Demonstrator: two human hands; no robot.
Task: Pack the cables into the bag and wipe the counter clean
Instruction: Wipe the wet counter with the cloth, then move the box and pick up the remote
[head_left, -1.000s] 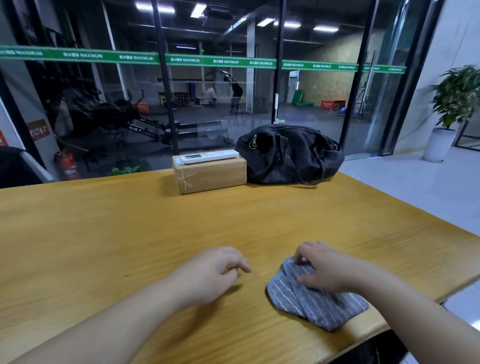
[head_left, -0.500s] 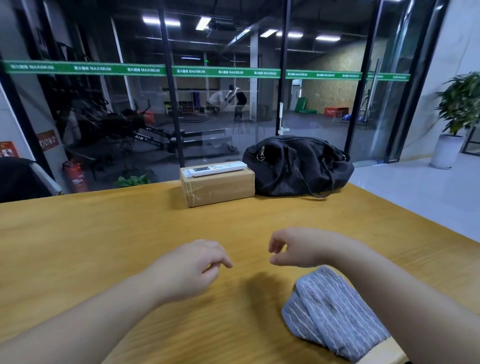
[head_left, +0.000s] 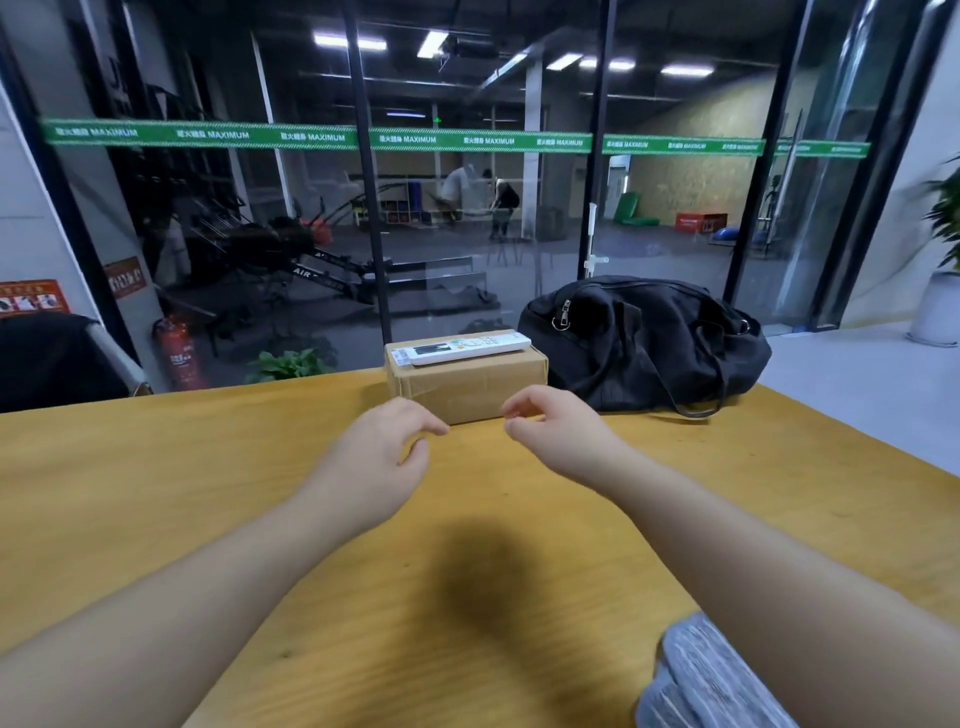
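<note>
Head view, near to far.

1. Grey striped cloth: lies at the near right edge of the wooden bench, partly under the right forearm.
2. Left hand and right hand: both raised over mid-bench, fingers loosely curled, parted, holding nothing.
3. Cardboard box: just beyond the hands, a white remote lying on top.
4. Black bag: at the far right edge, just beside the box, zipped closed.

Smooth wood counter, striped cloth, matt fabric bag, cardboard box
</note>
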